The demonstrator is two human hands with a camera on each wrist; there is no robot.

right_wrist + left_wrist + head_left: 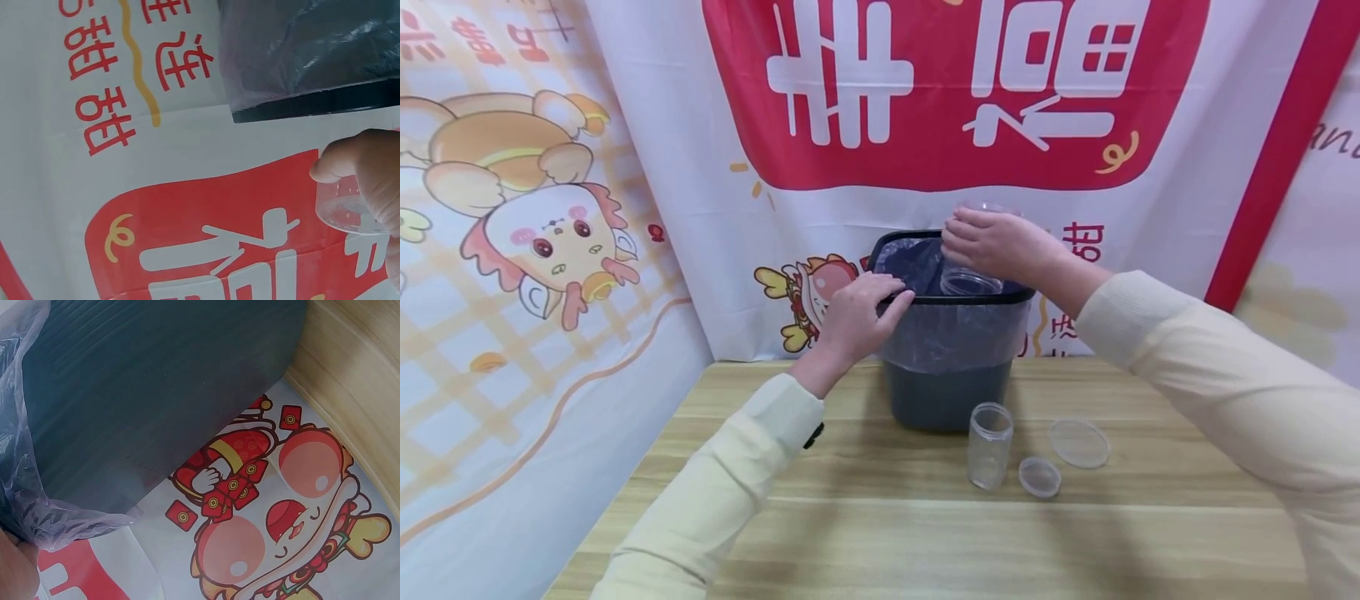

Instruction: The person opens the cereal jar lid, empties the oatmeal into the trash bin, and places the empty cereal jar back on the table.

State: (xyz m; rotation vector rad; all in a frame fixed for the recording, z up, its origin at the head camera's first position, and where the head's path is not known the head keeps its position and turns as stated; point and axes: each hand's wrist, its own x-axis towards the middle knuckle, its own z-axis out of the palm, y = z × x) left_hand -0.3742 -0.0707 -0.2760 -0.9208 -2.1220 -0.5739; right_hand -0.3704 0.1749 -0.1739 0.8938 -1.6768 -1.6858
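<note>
A dark trash bin, lined with a clear plastic bag, stands upright at the back of the table. My left hand grips the front left of its black rim, fingers over the edge; only a bit of that hand shows in the left wrist view. Above the bin's opening my right hand holds a clear plastic jar, its threaded mouth pointing down inside the rim. The jar's base shows beyond the thumb in the right wrist view. The hand hides the jar's middle.
In front of the bin, a second clear jar stands upright without a lid. Right of it lie a small round lid and a larger clear disc on the wooden table. A printed cloth hangs close behind the bin.
</note>
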